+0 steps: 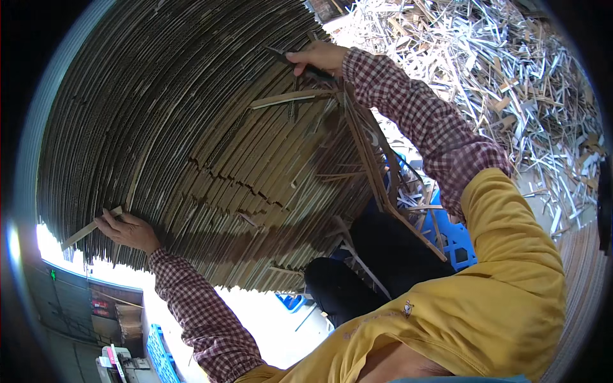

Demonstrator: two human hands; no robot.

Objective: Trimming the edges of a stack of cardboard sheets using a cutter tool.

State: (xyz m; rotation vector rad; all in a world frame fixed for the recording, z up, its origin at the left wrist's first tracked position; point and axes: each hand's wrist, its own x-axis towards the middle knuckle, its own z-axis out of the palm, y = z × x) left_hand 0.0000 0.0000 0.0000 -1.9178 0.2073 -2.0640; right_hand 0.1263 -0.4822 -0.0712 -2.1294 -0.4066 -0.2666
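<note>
A big stack of brown corrugated cardboard sheets (185,121) stands in front of me, its layered edges facing up. My left hand (129,232) is at the stack's left edge, fingers closed on a thin pale cardboard strip (89,230). At the far side, my right hand (324,59) grips a dark knife (279,53), its narrow blade pointing left over the sheet edges. The right hand's palm side is hidden. Just below that hand, a loose strip (290,99) lies across the stack. Torn, ragged edges (239,182) run through the stack's middle.
A large heap of cut cardboard strips (498,83) covers the floor at the right. Longer strips (383,191) hang beside the stack, near my dark-clothed knees (389,242). A blue plastic crate (456,242) stands right of them. Another blue crate (161,357) is at lower left.
</note>
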